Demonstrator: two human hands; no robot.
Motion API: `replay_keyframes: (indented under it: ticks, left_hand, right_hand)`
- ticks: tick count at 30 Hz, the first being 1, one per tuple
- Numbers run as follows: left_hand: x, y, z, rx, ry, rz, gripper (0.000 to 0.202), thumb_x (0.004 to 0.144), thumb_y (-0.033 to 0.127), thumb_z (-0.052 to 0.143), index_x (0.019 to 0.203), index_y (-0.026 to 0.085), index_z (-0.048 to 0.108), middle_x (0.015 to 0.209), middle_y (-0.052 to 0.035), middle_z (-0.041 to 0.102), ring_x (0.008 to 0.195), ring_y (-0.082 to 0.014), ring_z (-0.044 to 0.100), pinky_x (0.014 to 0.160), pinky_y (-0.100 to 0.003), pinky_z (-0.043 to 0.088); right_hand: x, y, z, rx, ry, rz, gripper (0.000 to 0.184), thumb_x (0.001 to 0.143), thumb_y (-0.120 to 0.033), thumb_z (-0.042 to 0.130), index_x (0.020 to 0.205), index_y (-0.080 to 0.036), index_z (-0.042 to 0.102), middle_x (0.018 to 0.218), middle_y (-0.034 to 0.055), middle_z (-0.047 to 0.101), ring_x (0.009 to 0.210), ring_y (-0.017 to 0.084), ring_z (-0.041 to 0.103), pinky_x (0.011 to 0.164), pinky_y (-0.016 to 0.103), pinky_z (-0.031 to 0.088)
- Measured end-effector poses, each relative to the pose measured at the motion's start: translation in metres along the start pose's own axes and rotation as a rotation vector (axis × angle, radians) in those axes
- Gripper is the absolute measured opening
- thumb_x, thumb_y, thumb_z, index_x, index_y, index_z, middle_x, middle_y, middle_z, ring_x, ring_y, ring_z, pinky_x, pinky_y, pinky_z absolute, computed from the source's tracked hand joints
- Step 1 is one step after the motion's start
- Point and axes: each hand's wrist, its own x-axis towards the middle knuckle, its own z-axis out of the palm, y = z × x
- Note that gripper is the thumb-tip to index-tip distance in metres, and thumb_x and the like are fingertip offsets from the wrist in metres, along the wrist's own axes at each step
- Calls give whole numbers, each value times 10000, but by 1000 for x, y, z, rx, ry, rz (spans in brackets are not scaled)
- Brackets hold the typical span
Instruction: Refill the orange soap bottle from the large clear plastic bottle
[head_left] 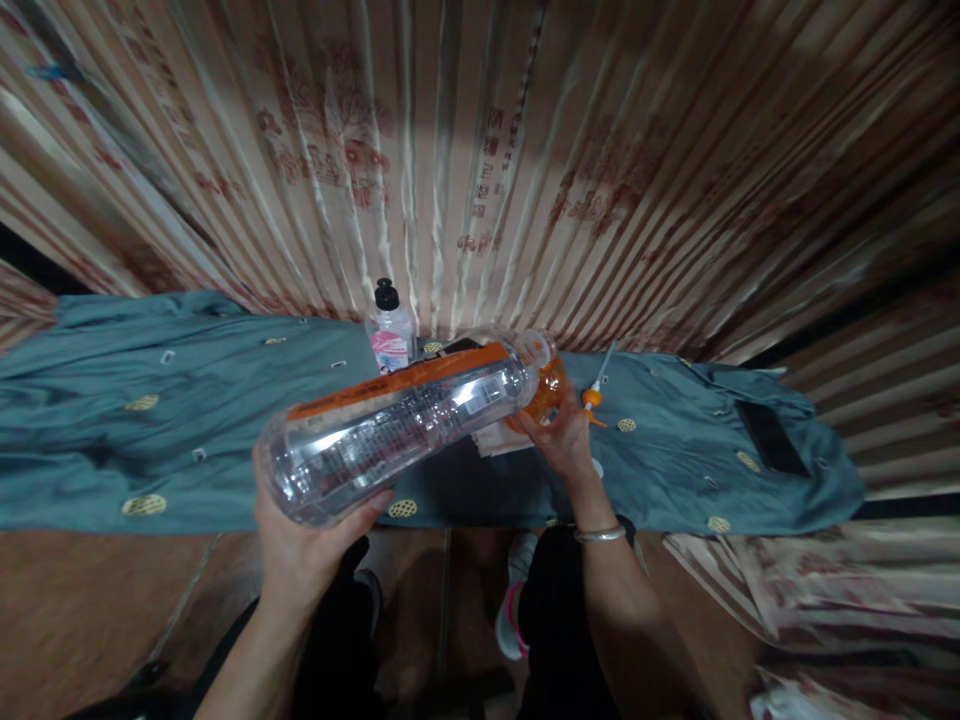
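Note:
My left hand (304, 540) is wrapped round the base of a large clear plastic bottle (405, 425) with an orange label band. The bottle is tilted, its neck pointing up and to the right. My right hand (561, 440) grips a smaller orange bottle (546, 388) beneath the neck of the clear one. Whether the two mouths touch I cannot tell. Just right of my right hand, an orange and white pump head (592, 399) with a thin tube lies on the cloth.
A small clear bottle with a black cap and pink label (390, 345) stands behind the large one. A teal patterned cloth (225, 420) covers the bench. White paper (499, 440) lies under my right hand, and a dark phone (771, 437) at the right end. Pleated curtains (450, 150) hang behind.

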Motion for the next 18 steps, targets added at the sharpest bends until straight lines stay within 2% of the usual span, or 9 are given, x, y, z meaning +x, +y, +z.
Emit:
replay_keyframes:
  ticks: [2, 5, 8, 10, 14, 18]
  left_hand:
    - [0, 0, -1, -3, 0, -8, 1052, 271, 449, 1030, 1212, 221, 619, 1174, -72, 722, 1062, -317, 727, 936, -449, 630]
    - [-2, -2, -2, -9, -22, -5, 1086, 313, 421, 1035, 1291, 224, 607, 1239, -90, 717, 1123, -337, 719, 1010, -489, 607]
    - [-6, -4, -3, -2, -35, 29, 980, 442, 440, 1015, 1318, 254, 620, 1295, -90, 703, 1179, -348, 707, 1085, -524, 575]
    - [-8, -5, -4, 10, -42, 46, 920, 493, 454, 998, 1315, 269, 628, 1294, -83, 700, 1183, -353, 708, 1083, -530, 582]
    - [-7, -8, -4, 23, -33, 55, 924, 463, 465, 1006, 1283, 249, 640, 1215, -76, 709, 1169, -376, 715, 1077, -544, 587]
    - [-7, -7, -3, -12, -30, 53, 958, 458, 446, 1012, 1315, 257, 629, 1257, -81, 704, 1205, -386, 695, 1092, -552, 577]
  right_hand:
    - [0, 0, 0, 9, 10, -7, 777, 792, -653, 779, 1366, -162, 598, 1143, 169, 800, 1013, 344, 784, 848, 471, 647]
    - [-1, 0, 1, 15, 19, -18, 769, 797, -653, 774, 1358, -157, 600, 1141, 176, 800, 1015, 356, 788, 842, 479, 648]
    - [-1, -1, -1, 13, 3, -17, 782, 799, -672, 771, 1363, -157, 601, 1125, 176, 804, 1009, 365, 791, 848, 490, 649]
    - [-1, -2, -2, 12, -10, -6, 810, 787, -691, 785, 1370, -160, 596, 1136, 181, 804, 1021, 369, 789, 861, 495, 648]
    - [0, -2, -3, 20, -18, 13, 877, 733, -686, 847, 1377, -149, 590, 1176, 204, 794, 1064, 387, 781, 892, 511, 644]
    - [1, 0, -3, 17, -17, 11, 903, 705, -641, 879, 1391, -130, 591, 1200, 211, 786, 1085, 389, 776, 899, 507, 646]
